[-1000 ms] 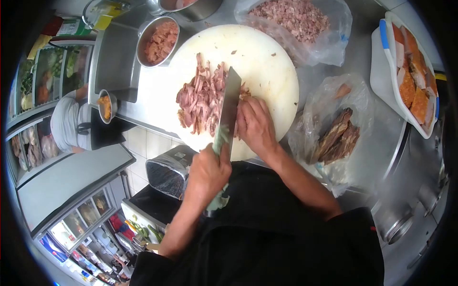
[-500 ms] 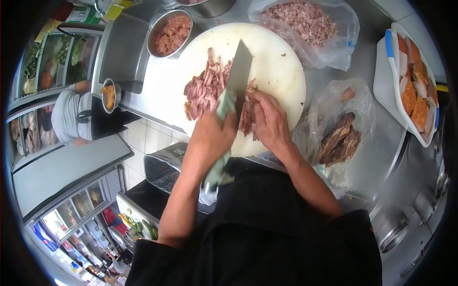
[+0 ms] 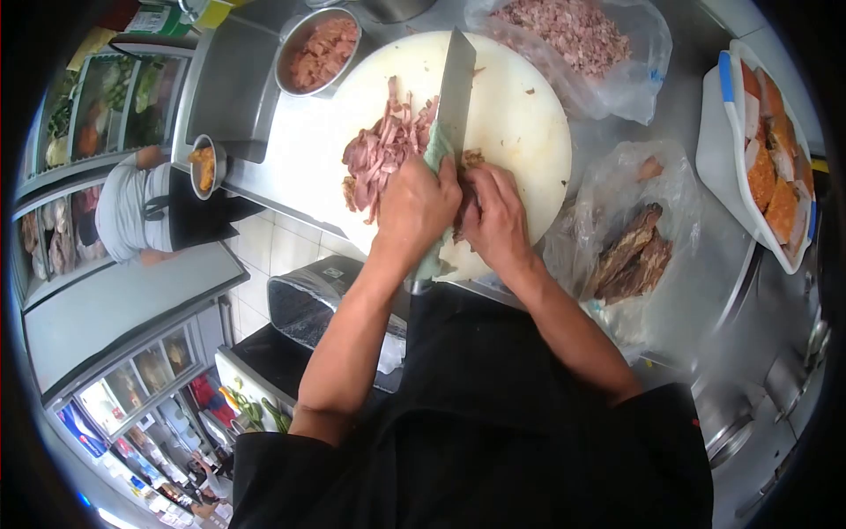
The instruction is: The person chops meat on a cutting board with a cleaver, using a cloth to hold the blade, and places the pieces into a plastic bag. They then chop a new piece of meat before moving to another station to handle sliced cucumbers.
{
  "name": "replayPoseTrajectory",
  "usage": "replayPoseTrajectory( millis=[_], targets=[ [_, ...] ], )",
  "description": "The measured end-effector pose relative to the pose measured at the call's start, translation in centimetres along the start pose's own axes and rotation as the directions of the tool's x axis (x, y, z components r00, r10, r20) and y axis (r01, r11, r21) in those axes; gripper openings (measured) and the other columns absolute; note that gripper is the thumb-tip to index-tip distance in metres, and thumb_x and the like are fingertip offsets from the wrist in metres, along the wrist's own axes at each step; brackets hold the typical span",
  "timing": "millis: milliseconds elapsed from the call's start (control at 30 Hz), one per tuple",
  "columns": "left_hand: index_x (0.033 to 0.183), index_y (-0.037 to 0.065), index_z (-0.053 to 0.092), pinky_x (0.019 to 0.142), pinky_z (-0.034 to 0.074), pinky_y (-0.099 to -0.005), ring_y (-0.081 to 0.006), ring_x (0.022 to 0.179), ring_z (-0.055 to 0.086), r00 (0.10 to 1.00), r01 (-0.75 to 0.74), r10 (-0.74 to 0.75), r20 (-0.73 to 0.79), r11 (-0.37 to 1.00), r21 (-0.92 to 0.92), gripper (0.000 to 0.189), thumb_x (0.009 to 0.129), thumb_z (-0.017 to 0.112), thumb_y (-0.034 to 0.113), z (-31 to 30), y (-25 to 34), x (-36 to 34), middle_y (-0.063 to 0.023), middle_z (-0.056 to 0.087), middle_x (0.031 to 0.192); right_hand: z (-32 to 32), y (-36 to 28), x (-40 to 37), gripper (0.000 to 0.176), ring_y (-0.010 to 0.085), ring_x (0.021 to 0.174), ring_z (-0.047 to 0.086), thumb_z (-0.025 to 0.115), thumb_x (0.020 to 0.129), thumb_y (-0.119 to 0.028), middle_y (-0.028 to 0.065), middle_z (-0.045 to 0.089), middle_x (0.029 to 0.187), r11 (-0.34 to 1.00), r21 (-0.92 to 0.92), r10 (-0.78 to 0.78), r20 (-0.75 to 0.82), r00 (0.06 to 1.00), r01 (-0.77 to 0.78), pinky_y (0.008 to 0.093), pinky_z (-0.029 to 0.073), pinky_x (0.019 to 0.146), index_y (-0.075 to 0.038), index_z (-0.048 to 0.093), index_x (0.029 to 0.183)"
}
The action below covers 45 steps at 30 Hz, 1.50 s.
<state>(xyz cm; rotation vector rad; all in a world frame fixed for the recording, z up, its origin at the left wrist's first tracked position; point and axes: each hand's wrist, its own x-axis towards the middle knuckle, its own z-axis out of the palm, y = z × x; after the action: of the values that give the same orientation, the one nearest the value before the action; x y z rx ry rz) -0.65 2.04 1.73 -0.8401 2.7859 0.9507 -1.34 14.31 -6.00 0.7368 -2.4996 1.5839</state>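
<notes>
My left hand point(image 3: 412, 204) is wrapped round the handle of a cleaver point(image 3: 456, 88), with a pale green cloth point(image 3: 432, 256) about the grip. The blade points away from me over a round white cutting board point(image 3: 538, 106). Just right of it, my right hand point(image 3: 499, 216) presses with bent fingers on a piece of dark cooked meat point(image 3: 471, 159), mostly hidden under the fingers. To the left of the blade lies a heap of sliced pinkish meat strips point(image 3: 383, 159).
Behind the board stand a metal bowl of raw meat point(image 3: 319, 55) and a bag of diced meat point(image 3: 568, 40). On the right are a bag of dark meat point(image 3: 630, 256) and a white tub point(image 3: 727, 159) of browned pieces. A person point(image 3: 132, 212) carries a bowl point(image 3: 208, 167) at left.
The cleaver and my left hand have shifted right and away from me, closer to my right hand. The blade now stands more edge-on. My right hand has barely moved.
</notes>
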Motion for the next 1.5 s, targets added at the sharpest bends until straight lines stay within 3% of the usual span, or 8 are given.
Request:
replayPoseTrajectory(
  millis=[200,333,600,800,900,1033,1133,1500],
  targets=[
    [0.08,-0.015,0.065,0.076,0.052,-0.0569,-0.0546,0.082,0.064,0.958,0.137,-0.154,0.243,0.987,0.086,0.046,0.097,0.058,0.027,-4.8,0.7,-6.4,-0.0405,0.06,0.074,0.2,0.0,-0.3,0.014,0.0384,0.099,0.058,0.063,0.086,0.0,0.0193,0.06,0.109,1.0,-0.017,0.024,-0.016,1.0,-0.024,0.0463,0.05,0.087,0.0,0.059,0.099],
    [0.076,-0.011,0.064,0.074,0.052,-0.0578,-0.0545,0.08,0.064,0.988,0.098,-0.092,0.12,0.994,-0.047,0.043,0.096,0.058,0.027,-1.1,-1.3,-9.3,-0.0397,0.06,0.073,0.4,0.3,-0.7,0.015,0.0386,0.098,0.059,0.063,0.086,-0.001,0.0197,0.06,0.11,0.999,-0.043,0.031,-0.005,1.0,-0.031,0.0459,0.05,0.087,0.001,0.06,0.101],
    [0.074,-0.013,0.064,0.071,0.054,-0.0547,-0.0536,0.078,0.066,0.995,-0.081,0.08,-0.051,0.996,-0.028,0.043,0.094,0.059,0.025,0.0,0.9,0.6,-0.0404,0.061,0.075,-0.3,0.5,-0.8,0.024,0.0391,0.099,0.062,0.064,0.08,0.008,0.0197,0.064,0.106,0.998,-0.037,-0.056,-0.022,0.998,0.055,0.0438,0.053,0.087,0.004,0.065,0.103],
    [0.076,-0.014,0.063,0.073,0.051,-0.0518,-0.0479,0.078,0.069,0.973,0.085,-0.094,0.21,0.995,0.049,0.05,0.096,0.056,0.031,-4.6,1.4,-4.3,-0.0384,0.059,0.071,-1.0,0.4,-0.6,0.02,0.0359,0.096,0.063,0.066,0.08,0.006,0.0155,0.066,0.104,0.999,0.053,0.009,-0.028,1.0,-0.007,0.0424,0.053,0.085,0.002,0.067,0.1],
    [0.08,-0.017,0.064,0.077,0.051,-0.0557,-0.0557,0.088,0.063,0.931,0.202,-0.214,0.296,0.977,0.072,0.046,0.095,0.058,0.026,-5.0,1.9,-6.9,-0.0415,0.06,0.079,-0.8,0.5,-0.8,0.018,0.0357,0.097,0.063,0.066,0.08,0.005,0.0152,0.066,0.104,0.998,0.061,0.013,-0.037,0.999,-0.01,0.0421,0.053,0.085,0.001,0.066,0.098],
    [0.083,-0.01,0.066,0.074,0.052,-0.0563,-0.0577,0.083,0.061,0.956,0.155,-0.166,0.243,0.986,0.063,0.037,0.097,0.057,0.022,-3.3,1.2,-9.0,-0.0383,0.062,0.078,-0.9,0.7,-0.4,0.02,0.0351,0.099,0.062,0.066,0.079,0.004,0.0151,0.065,0.106,0.998,0.057,-0.001,0.007,1.0,0.0,0.0412,0.053,0.087,0.002,0.066,0.099],
    [0.105,-0.008,0.063,0.076,0.05,-0.0571,-0.0539,0.092,0.062,0.953,0.193,-0.221,0.208,0.97,0.147,0.025,0.096,0.058,0.016,-1.8,0.7,-9.4,-0.0364,0.064,0.083,-1.1,0.9,-0.4,0.022,0.0349,0.101,0.062,0.066,0.078,0.004,0.016,0.065,0.108,0.999,0.038,-0.011,0.035,0.999,0.01,0.041,0.053,0.089,0.004,0.067,0.1],
    [0.086,-0.012,0.065,0.071,0.053,-0.0559,-0.0538,0.079,0.065,0.998,0.02,-0.02,0.062,1.0,-0.008,0.038,0.095,0.059,0.025,0.6,0.8,0.1,-0.039,0.061,0.075,-0.9,0.9,0.5,0.022,0.0383,0.102,0.06,0.064,0.072,0.008,0.0206,0.064,0.106,0.999,-0.018,-0.04,0.085,0.996,0.042,0.0434,0.052,0.088,0.006,0.063,0.095]
  ],
)
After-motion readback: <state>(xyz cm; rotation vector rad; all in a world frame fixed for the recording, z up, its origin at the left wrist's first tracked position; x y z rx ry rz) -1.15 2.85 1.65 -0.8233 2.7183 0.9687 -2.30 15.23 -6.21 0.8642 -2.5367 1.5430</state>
